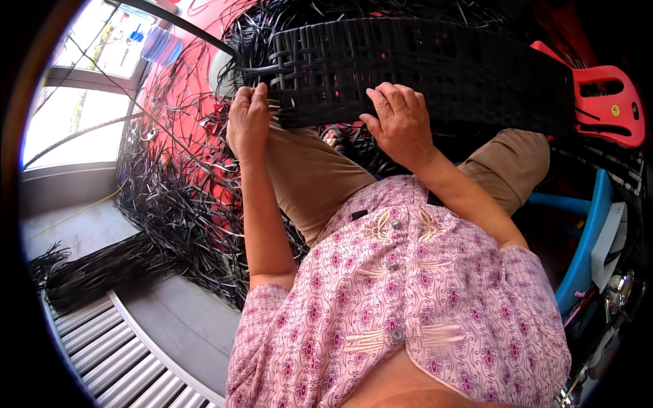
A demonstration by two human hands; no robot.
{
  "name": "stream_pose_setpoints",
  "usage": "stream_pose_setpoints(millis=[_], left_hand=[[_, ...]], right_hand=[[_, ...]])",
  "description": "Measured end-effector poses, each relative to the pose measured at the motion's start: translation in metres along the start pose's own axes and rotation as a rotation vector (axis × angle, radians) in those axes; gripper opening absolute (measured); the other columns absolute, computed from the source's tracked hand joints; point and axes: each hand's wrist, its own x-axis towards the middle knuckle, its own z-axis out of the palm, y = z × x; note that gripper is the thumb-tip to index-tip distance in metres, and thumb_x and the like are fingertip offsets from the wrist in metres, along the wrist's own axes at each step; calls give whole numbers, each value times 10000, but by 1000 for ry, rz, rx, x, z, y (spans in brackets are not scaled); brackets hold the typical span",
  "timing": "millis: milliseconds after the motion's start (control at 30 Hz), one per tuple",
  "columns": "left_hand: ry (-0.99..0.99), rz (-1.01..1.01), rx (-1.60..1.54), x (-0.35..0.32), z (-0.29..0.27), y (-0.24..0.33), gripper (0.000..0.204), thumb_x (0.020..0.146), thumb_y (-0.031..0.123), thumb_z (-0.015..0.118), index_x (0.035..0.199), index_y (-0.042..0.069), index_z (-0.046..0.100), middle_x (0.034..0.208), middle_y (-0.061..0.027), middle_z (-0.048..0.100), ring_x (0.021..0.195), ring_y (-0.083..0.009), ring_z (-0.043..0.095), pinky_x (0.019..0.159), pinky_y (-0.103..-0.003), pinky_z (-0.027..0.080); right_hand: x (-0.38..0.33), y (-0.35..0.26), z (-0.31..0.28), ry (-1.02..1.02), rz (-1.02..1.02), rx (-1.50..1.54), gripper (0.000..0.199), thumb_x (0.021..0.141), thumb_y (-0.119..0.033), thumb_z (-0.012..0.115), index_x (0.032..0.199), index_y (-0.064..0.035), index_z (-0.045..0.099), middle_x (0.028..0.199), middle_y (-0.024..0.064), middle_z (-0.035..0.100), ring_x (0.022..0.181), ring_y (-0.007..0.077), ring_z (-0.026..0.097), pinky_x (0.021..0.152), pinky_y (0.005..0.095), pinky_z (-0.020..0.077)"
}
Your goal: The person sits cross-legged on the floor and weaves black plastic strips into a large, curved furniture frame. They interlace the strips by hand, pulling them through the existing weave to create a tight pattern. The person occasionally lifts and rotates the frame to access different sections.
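Observation:
A black woven wicker panel lies across my knees, its near edge over my tan trousers. My left hand is closed at the panel's left end, pinching a black weaving strip that sticks out there. My right hand rests on the panel's near edge, fingers curled over the weave and pressing it down.
A big tangle of loose black strips covers the floor to my left, with a bundle lying nearer. A red plastic chair stands at the right, a blue chair below it. A metal grate lies at lower left.

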Motion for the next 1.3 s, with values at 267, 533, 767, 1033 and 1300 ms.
stream_pose_setpoints(millis=[267,533,767,1033,1300], left_hand=[[89,129,230,-3,3,10,421,990,395,523,846,4,577,826,-241,653,821,-438,619,745,-497,461],[122,154,169,-10,0,16,366,982,350,573,850,9,572,776,-214,637,772,-409,620,717,-473,471],[139,201,241,-8,1,6,312,966,323,605,861,31,581,815,-169,652,770,-379,627,698,-460,471],[207,186,304,-6,0,-4,287,970,289,596,851,29,567,859,-148,651,820,-380,621,720,-464,470],[226,289,495,-8,0,-7,313,953,305,627,826,28,555,819,-152,634,784,-377,622,691,-459,474]], right_hand=[[10,-6,-1,-40,56,-42,474,860,-331,718,1229,-46,631,1152,67,570,1009,247,542,846,389,423],[13,-6,-3,-76,62,-40,461,861,-352,719,1207,-59,637,1106,63,561,971,247,535,811,389,434],[11,-9,-7,-67,60,-29,366,836,-317,744,1106,-82,666,1047,50,578,978,245,543,826,387,426],[8,-5,-3,-24,19,1,401,816,-316,759,1129,-87,656,1069,45,577,1020,243,544,906,416,396],[7,4,-9,-56,-51,84,527,675,-307,833,1109,-77,641,1017,50,548,952,247,539,822,410,404]])
